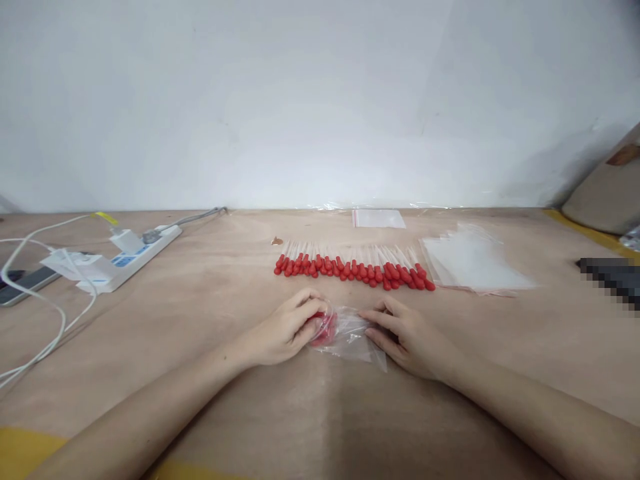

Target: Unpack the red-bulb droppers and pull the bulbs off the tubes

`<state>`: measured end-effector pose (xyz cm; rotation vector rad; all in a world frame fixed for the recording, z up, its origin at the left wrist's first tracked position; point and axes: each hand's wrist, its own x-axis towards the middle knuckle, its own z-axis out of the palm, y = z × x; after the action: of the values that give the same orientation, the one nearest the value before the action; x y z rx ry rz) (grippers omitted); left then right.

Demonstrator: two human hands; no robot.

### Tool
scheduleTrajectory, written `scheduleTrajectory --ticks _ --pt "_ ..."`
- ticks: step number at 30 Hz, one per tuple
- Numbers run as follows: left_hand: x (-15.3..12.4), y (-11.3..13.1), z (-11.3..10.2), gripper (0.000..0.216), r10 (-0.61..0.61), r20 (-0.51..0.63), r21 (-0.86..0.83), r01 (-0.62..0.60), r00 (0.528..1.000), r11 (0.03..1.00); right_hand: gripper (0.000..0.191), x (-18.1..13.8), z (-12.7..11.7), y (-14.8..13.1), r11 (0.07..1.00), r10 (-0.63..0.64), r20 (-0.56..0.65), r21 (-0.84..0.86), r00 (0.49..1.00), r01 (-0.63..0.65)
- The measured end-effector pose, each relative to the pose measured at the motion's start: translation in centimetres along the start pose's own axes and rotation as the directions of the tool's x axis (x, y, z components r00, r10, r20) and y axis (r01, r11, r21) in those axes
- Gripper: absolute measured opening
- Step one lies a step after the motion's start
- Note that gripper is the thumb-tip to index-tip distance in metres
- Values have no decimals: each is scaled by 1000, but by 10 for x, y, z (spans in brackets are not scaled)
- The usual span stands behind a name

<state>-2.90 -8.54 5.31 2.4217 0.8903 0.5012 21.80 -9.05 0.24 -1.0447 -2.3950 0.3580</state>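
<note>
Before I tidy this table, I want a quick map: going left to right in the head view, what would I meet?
Power strip, left hand, crumpled clear bag, right hand, flat bags, dark object.

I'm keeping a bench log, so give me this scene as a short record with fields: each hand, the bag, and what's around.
Left hand: gripping the clear bag around its red contents
Right hand: fingertips at the bag's other end
Bag contents: red pieces; count unclear
Beyond the hands: a row of droppers, red ends toward the person
Right of row: spread stack of clear bags
Near wall: one flat packet
Far left: power strip with white cables
</note>
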Motion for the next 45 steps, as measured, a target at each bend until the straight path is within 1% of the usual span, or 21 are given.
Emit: scheduleTrajectory --ticks 2,4,6,8,11,13,15,17,20,23,26,28,31,35,39,41,43,45 --pt "1 -7 -1 21 48 18 -42 -47 999 998 29 0 0 0 1000 -5 -10 -5 1000 5" --pt "1 -12 -2 25 66 60 -81 -61 996 995 29 0 1 1 1000 -14 -18 -7 1000 13" --pt "1 -16 -2 27 67 69 -102 -60 995 993 30 -1 1 2 1000 -12 -21 -10 1000 12" --pt "0 -20 -3 23 53 31 -123 -49 998 991 31 -1 2 2 1000 -7 -21 -13 1000 7" --pt "-1 -26 -8 12 -3 -56 -197 -8 998 980 31 -2 2 2 1000 -6 -32 -11 999 6" --pt "-2 -30 -15 11 -43 -75 -251 23 996 968 30 -2 2 2 1000 -9 -38 -4 999 9" --pt "-1 -33 -22 13 -60 -25 -274 51 998 960 30 -2 2 2 1000 -13 -41 3 999 13" --pt "-1 -33 -26 18 -43 70 -271 60 997 961 30 -2 3 2 1000 -12 -40 6 999 13" --pt "-2 -29 -29 25 -44 194 -280 98 980 955 31 -2 4 3 1000 -4 -36 5 999 4" --pt "-3 -22 -30 22 -72 265 -256 142 962 956 32 -3 5 5 1000 -3 -29 2 1000 3" --pt "-3 -20 -30 15 -61 263 -164 107 963 981 32 -4 5 6 1000 -11 -42 -1 999 11" --pt "-3 -21 -31 17 -75 242 -140 111 967 984 31 -4 5 6 1000 -16 -52 -3 999 16" --pt "-4 -25 -32 20 -85 260 -182 135 962 974 30 -3 4 4 1000 -16 -45 -4 999 16" --pt "-6 -25 -32 27 -35 290 -208 99 956 973 32 -1 4 3 1000 -1 -22 -13 1000 0" --pt "-7 -24 -33 19 -83 314 -177 144 946 974 33 -2 5 4 1000 6 -21 -19 1000 -6" --pt "-7 -25 -35 19 -91 320 -177 154 943 972 33 -3 6 5 1000 6 -27 -25 1000 -7" --pt "-8 -27 -37 23 -65 324 -156 121 944 980 33 -3 6 5 1000 4 -31 -31 999 -5" --pt "-8 -28 -39 28 -21 319 -117 61 948 991 32 -3 6 6 1000 3 -32 -31 999 -4"
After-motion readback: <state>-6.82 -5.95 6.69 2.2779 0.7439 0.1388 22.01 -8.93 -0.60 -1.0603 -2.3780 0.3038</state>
